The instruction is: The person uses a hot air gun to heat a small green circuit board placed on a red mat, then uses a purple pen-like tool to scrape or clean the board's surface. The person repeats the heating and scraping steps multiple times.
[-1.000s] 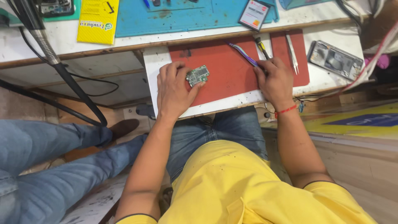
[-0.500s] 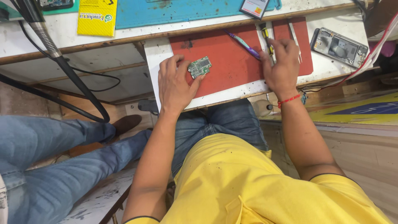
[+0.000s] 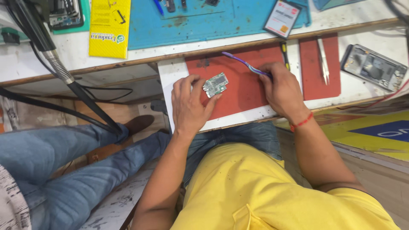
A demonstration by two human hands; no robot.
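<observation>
A small green circuit board [image 3: 215,84] lies on a red mat [image 3: 243,85] on the white pull-out shelf [image 3: 170,81]. My left hand [image 3: 189,104] rests on the shelf with its fingertips pinching the board's left and lower edges. My right hand [image 3: 283,91] sits on the mat to the right and grips a purple toothbrush [image 3: 245,64], whose head points up-left toward the board. A red thread circles my right wrist.
Tweezers [image 3: 324,66] lie on a second red mat piece at right. An opened phone [image 3: 372,68] sits at the far right. A blue mat [image 3: 204,19], a yellow packet [image 3: 109,27] and a battery [image 3: 282,18] are behind. Another person's jeans-clad legs [image 3: 64,170] are at left.
My right hand has picked up the purple toothbrush from the mat and brought it left toward the board. My left hand has kept hold of the board.
</observation>
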